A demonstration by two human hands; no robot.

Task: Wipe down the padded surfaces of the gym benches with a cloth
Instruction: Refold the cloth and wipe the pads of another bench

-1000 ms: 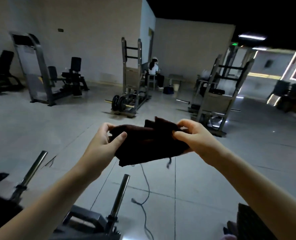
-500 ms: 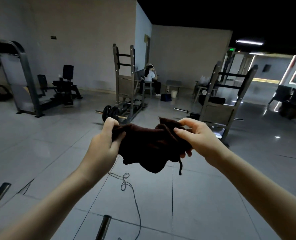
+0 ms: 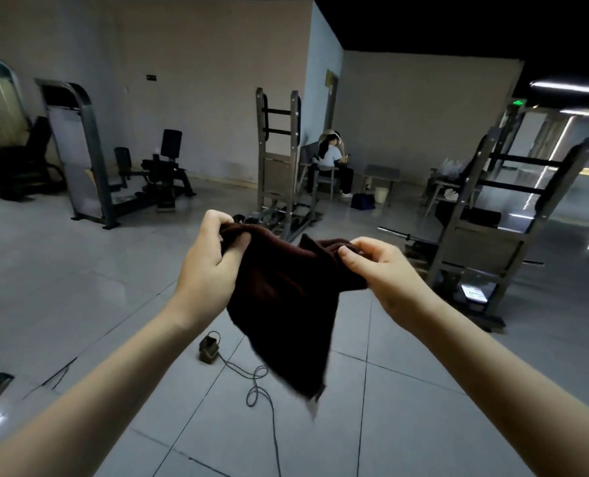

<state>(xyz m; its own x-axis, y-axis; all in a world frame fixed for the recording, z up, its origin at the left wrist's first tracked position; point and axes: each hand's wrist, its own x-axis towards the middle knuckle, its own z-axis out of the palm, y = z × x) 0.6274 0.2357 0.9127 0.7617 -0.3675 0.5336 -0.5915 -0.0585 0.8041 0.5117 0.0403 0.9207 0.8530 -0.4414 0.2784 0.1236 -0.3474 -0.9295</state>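
My left grip (image 3: 210, 270) is clamped on the upper left corner of the dark brown terry cloth (image 3: 286, 304), and my right grip (image 3: 386, 273) pinches its upper right edge, so it hangs in the air between them. Beyond it, a small dark box with a looping cable (image 3: 208, 347) lies on the grey tiled floor (image 3: 79, 304). Farther off stands a tall grey steel rack (image 3: 279, 160).

A dim gym with pale walls (image 3: 200, 80) and a glossy grey tiled floor (image 3: 79, 287). A steel rack (image 3: 277, 160) stands mid-room, a second rack (image 3: 485, 235) at right. A seated person (image 3: 330, 160) is by the far wall, and a strip light (image 3: 564, 87) glows overhead.
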